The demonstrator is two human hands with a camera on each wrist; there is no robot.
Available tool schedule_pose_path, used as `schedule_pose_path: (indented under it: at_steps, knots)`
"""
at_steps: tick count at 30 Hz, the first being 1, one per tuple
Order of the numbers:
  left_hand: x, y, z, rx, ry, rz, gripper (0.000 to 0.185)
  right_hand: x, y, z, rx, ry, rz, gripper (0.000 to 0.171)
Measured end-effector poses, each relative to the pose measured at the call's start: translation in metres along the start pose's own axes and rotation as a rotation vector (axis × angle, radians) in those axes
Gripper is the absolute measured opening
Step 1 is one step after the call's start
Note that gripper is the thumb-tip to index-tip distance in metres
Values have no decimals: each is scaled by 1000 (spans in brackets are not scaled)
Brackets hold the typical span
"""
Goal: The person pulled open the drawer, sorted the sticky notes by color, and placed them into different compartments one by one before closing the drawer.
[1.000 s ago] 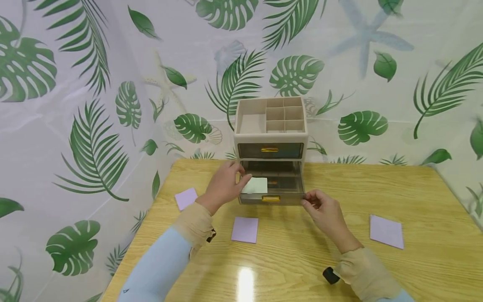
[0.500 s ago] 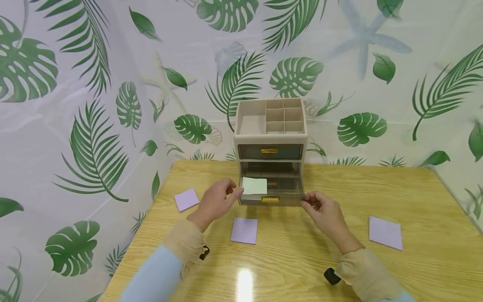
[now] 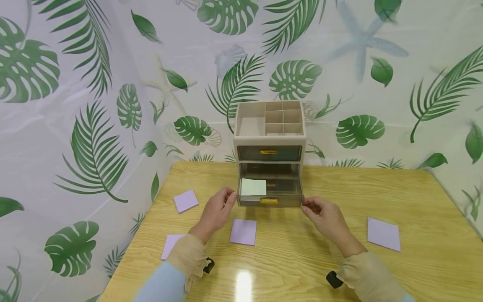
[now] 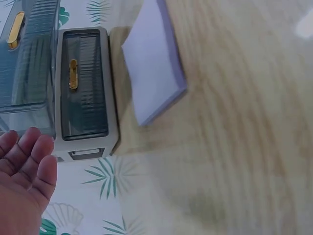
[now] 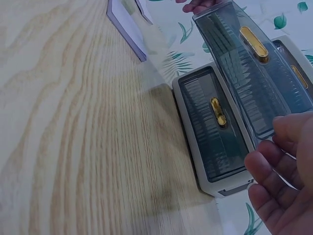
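Note:
A beige desktop organizer (image 3: 269, 138) stands against the back wall, its middle smoky clear drawer (image 3: 288, 202) pulled out. A pale green pad of sticky notes (image 3: 253, 187) lies in the left part of that drawer. My right hand (image 3: 326, 220) pinches the drawer's front right corner, the thumb at the front in the right wrist view. At the opposite front corner, my left hand (image 3: 216, 212) has its fingertips against the drawer's side, fingers loosely extended in the left wrist view.
Purple sticky-note pads lie on the wooden table: one at left (image 3: 186, 201), one in front (image 3: 243, 232), one at right (image 3: 383, 234), another partly behind the left sleeve (image 3: 171, 244). The closed bottom drawer (image 5: 215, 122) sits below. Leaf-print cloth covers the walls.
My left hand has withdrawn from over the green sticky notes, leaving them in the drawer, and moved to the drawer's left front corner. The right hand stays at the right corner.

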State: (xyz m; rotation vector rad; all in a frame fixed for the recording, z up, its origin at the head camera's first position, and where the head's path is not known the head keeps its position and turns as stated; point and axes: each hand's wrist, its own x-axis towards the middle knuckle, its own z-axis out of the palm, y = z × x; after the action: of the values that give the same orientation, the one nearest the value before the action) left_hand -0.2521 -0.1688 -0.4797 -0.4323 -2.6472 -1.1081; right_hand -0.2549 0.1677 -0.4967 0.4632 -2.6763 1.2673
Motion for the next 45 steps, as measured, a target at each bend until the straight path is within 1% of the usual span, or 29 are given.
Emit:
schedule_pose_path:
  at_steps: [5,8,12,16,22,26,29,39,45]
  knots:
    - [-4,-5,8,-28,-18,1,36,0,1,0,-30,-19,8,25]
    - [-5,-7,13,-19,-34,-33,36,1,2,1,-64,-24,8,25]
    - [-6,-8,16,26,-67,-86,27,2,0,3,-160,-30,-14,20]
    - [-5,-8,19,86,-69,-94,18,2,-2,5,-240,-22,-44,17]
    - [-4,-8,22,125,-63,-101,19,1,-2,8,-298,-7,-80,13]
    - [-3,-9,23,123,-58,-90,19,1,0,10,-321,13,-124,8]
    - [-3,-9,23,125,-49,-78,19,2,1,11,-321,27,-138,6]
    - [-2,-7,21,141,-64,-68,21,3,1,12,-316,21,-117,9]
    - [2,-4,18,179,-71,-29,20,3,1,12,-326,26,-120,10]
